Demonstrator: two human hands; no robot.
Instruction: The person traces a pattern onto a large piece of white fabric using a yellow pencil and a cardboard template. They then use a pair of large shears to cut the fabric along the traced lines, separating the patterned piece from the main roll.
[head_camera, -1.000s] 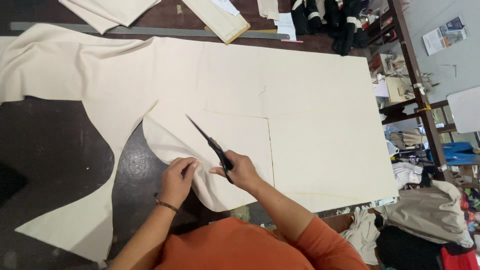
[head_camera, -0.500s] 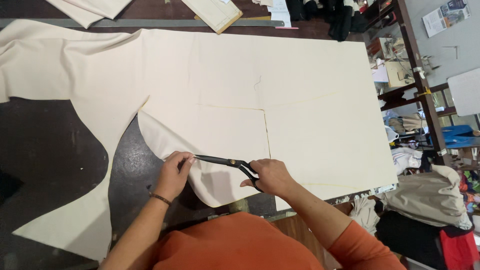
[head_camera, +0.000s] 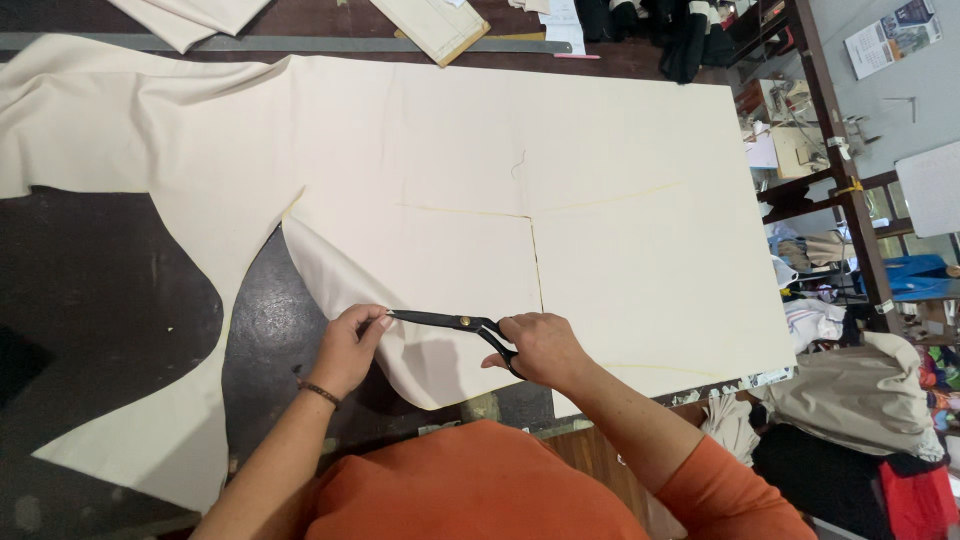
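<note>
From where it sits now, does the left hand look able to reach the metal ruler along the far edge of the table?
Probably not without leaning in. The left hand pinches the cream fabric near the scissors, while the metal ruler lies across the whole spread, though nothing blocks the way.

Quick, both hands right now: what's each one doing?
Left hand: closed, pinching the cream fabric edge at the scissor tip.
Right hand: closed around the handles of the black scissors.
</note>
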